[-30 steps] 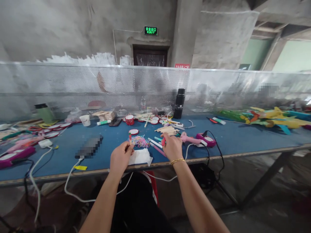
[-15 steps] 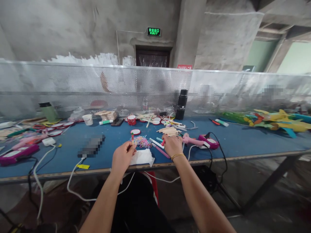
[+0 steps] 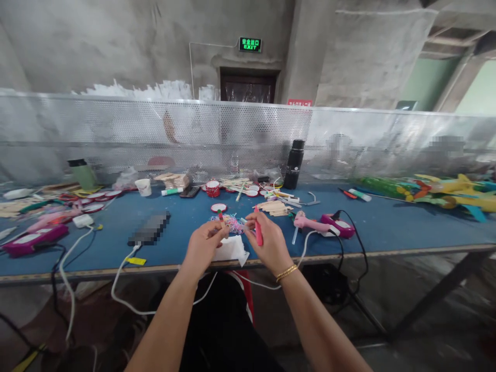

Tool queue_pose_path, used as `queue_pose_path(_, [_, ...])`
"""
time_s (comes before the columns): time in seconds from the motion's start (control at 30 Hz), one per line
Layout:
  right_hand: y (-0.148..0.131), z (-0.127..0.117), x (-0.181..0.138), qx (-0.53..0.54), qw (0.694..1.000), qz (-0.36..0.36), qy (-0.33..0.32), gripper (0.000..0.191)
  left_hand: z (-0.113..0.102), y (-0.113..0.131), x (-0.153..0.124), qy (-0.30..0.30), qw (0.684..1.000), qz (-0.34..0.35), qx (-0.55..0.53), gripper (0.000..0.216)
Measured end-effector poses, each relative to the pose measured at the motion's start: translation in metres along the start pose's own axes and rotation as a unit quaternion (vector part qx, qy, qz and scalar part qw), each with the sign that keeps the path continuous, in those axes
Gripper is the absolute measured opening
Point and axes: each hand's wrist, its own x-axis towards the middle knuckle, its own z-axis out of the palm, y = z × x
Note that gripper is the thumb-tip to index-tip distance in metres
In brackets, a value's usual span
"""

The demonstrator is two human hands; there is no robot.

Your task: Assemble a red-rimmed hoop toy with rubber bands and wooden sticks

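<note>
My left hand [image 3: 201, 247] is closed, pinching a small wooden stick [image 3: 221, 218] that stands upright with red and green colouring at its top. My right hand [image 3: 273, 249] grips a pink marker [image 3: 258, 231], held nearly upright a short way right of the stick and apart from it. Whether the marker is capped I cannot tell. Between and behind the hands lies a tangle of coloured loops or threads [image 3: 235, 225]. A white tissue [image 3: 231, 251] rests on the table below them, partly covered by my left hand.
Bare wooden sticks [image 3: 274, 207] lie behind my right hand. Right of it is a pink and purple corded tool [image 3: 316, 224]. A black bottle [image 3: 294, 165], a red-and-white drum-like tin [image 3: 212, 189] and a paper cup [image 3: 143, 187] stand farther back. A dark device [image 3: 150, 230] lies left.
My right hand has lifted the pink marker from beside the wooden sticks and brought it left, near the stick. My left hand still pinches the stick. The view has shifted slightly.
</note>
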Motion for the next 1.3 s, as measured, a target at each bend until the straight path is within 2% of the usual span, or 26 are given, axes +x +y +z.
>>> queue_pose_path(0.13, [-0.022,0.013,-0.008,-0.026,0.999,-0.032,-0.014,0.027,0.005,0.009,-0.017,-0.036,0.995,-0.049,-0.080,0.039])
queue_pose_path(0.33, [-0.032,0.019,-0.009,-0.074,0.995,-0.054,-0.041,0.027,-0.001,0.009,-0.021,-0.028,0.994,-0.031,-0.097,0.036])
queue_pose_path(0.4, [-0.032,0.018,-0.011,-0.035,0.998,-0.051,-0.029,0.028,-0.002,0.006,-0.019,-0.018,0.992,-0.031,-0.118,0.038])
queue_pose_path(0.5, [-0.028,0.017,-0.015,0.105,0.994,-0.028,0.020,0.032,-0.003,0.001,-0.016,0.006,0.981,-0.048,-0.188,0.041])
queue_pose_path(0.63, [-0.023,0.018,-0.022,0.296,0.949,0.069,0.084,0.030,-0.003,-0.002,-0.013,0.037,0.955,-0.083,-0.282,0.042])
queue_pose_path(0.73, [-0.022,0.021,-0.025,0.372,0.914,0.124,0.099,0.017,-0.002,-0.002,-0.012,0.043,0.942,-0.096,-0.319,0.043])
queue_pose_path(0.8, [-0.023,0.024,-0.027,0.387,0.905,0.141,0.102,0.012,-0.001,-0.003,-0.012,0.041,0.939,-0.091,-0.331,0.043])
queue_pose_path(1.13, [-0.019,0.031,-0.026,0.404,0.900,0.151,0.065,0.020,-0.001,0.000,-0.016,0.004,0.953,-0.077,-0.292,0.041])
queue_pose_path(1.3, [-0.027,0.037,-0.029,0.406,0.897,0.156,0.079,0.021,-0.004,-0.006,-0.013,0.002,0.965,-0.061,-0.255,0.038])
